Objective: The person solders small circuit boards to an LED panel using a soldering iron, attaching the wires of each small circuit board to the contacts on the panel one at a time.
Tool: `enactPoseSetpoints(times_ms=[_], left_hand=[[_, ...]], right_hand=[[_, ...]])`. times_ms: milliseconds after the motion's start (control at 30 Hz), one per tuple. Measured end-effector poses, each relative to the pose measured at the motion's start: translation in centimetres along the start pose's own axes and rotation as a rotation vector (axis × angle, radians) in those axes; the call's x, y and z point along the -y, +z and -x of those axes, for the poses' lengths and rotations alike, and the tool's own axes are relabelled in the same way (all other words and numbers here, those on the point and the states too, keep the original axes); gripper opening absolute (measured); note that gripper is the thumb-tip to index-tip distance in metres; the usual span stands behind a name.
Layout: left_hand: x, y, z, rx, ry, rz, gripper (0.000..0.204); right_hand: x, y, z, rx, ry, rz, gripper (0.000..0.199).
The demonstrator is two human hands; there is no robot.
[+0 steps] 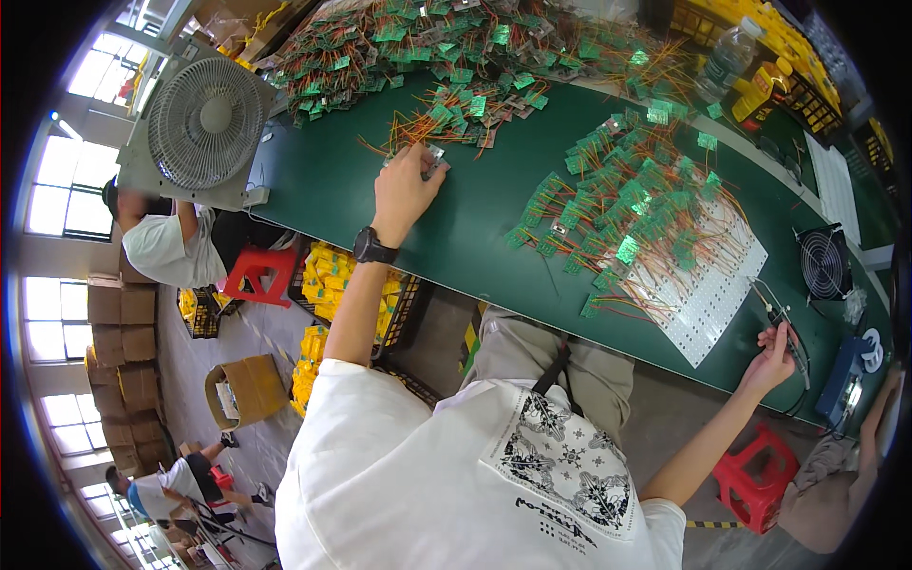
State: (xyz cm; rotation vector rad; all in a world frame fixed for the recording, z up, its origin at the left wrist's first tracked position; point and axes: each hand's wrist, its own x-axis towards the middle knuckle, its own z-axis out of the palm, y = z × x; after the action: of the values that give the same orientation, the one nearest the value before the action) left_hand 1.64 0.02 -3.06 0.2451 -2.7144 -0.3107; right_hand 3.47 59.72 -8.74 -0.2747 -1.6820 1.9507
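My left hand [408, 190], with a black watch at the wrist, is at the near edge of a big heap of small green circuit boards [456, 104] with red and orange wires. Its fingers are curled on a small wired circuit board [435, 153], partly hidden by the fingers. On the right, my right hand [771, 361] is closed round a soldering iron [777, 312] with a dark cable. Left of the iron lies a white perforated plate [703, 318], its upper part covered by many wired green boards [636, 204].
The green table [475, 237] carries a large fan [204, 119] at left, a small black fan [823, 263], a blue soldering station [841, 385], a plastic bottle [730, 57] and a yellow bottle [763, 90]. Yellow-filled crates [351, 285] stand below. Other people sit nearby.
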Motion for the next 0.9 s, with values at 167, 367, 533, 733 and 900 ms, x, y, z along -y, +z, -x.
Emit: enactPoseSetpoints(times_ms=[167,367,533,733,900], left_hand=[[1.3,-1.0,1.0,0.124,-0.067,0.362,0.016],[-0.6,-2.3,3.4,0.164,-0.051,0.195,0.022],[-1.4,-1.2,1.5,0.117,-0.107,-0.069,0.040],[0.5,-3.2,0.8,0.401,-0.440,0.443,0.028],[2.5,-4.3,2.4,0.431,-0.549,1.107,0.033]], right_hand=[[-0.1,-0.5,-0.2,-0.023,0.023,0.015,0.021],[-0.2,-0.5,-0.3,-0.020,0.023,0.029,0.020],[0.3,-0.3,0.0,-0.006,0.024,0.059,0.020],[0.3,0.5,0.2,-0.028,0.013,-0.005,0.019],[0.4,-0.1,-0.1,-0.036,0.022,0.024,0.019]])
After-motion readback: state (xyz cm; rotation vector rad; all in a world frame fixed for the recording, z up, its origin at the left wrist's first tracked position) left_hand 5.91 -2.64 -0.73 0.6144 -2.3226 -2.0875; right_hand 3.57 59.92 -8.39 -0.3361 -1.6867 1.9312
